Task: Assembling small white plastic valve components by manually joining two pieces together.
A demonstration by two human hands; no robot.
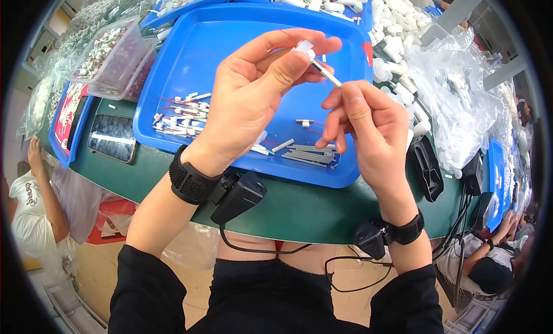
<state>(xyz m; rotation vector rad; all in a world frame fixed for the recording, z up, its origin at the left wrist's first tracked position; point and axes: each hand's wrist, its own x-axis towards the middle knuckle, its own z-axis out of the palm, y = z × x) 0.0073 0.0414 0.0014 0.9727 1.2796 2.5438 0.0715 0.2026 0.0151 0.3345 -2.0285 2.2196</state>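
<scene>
Above the blue tray [199, 49], my left hand [247, 89] pinches a small white plastic piece [304, 46] between thumb and fingers. A thin rod [326, 74], dark along its middle and white at its lower end, slants out of that piece. My right hand [371, 118] grips the rod's white end with thumb and index finger; its other fingers curl loosely below. A fine red wire shows by my left fingers. Beneath my hands, the tray holds a heap of white parts with red wires [184, 114], a bundle of grey rods [309, 155] and a small wired piece [306, 124].
A phone [112, 138] and clear plastic boxes of parts [106, 60] are left of the tray. White plastic parts [397, 46] pile up behind and to the right, beside a clear bag [455, 103]. A black case [427, 170] and cables lie right. People sit at both sides.
</scene>
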